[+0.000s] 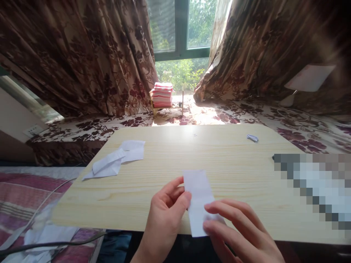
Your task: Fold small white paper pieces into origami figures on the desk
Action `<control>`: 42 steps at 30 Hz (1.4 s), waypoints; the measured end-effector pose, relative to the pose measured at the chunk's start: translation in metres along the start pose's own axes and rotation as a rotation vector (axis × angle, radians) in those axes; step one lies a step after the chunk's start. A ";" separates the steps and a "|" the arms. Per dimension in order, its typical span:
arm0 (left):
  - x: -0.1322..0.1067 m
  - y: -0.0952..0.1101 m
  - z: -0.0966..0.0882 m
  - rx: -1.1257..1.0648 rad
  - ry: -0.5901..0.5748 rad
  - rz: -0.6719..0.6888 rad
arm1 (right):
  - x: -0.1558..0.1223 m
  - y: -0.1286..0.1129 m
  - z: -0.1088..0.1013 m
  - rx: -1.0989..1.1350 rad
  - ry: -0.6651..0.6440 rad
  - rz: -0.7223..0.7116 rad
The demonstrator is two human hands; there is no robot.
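A narrow white sheet of paper (197, 193), with faint creases across it, is held up over the near part of the table. My left hand (167, 215) pinches its left edge between thumb and fingers. At the lower right edge of the sheet is my right hand (238, 226), its fingers apart and bent slightly, fingertips overlapping the paper. Part of that right hand is hidden below, and whether it grips the sheet is hard to see.
Folded white paper pieces (109, 162) lie on the wooden table (159, 146) at left. A small crumpled paper (252, 138) rests at the far right. Behind stand a stack of pink cloths (162, 95) and a lamp (309, 77). A dark cable (79, 241) runs at lower left.
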State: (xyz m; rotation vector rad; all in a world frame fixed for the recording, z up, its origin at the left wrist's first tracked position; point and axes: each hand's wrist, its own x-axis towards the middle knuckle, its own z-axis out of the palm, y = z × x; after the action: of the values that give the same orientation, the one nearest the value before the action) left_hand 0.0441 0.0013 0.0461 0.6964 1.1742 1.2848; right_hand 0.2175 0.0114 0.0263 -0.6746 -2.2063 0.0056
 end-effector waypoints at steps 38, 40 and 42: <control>-0.066 0.013 0.005 0.254 -0.158 0.257 | 0.026 -0.050 -0.019 0.547 0.212 0.546; -0.066 0.012 0.007 0.225 -0.130 0.258 | 0.025 -0.051 -0.018 0.576 0.215 0.560; -0.067 0.010 0.008 0.188 -0.102 0.267 | 0.024 -0.051 -0.016 0.599 0.212 0.568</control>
State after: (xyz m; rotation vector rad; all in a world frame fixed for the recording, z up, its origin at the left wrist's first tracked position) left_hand 0.0558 -0.0593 0.0751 1.0736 1.1550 1.3511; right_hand 0.1926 -0.0246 0.0648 -0.8734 -1.6193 0.8095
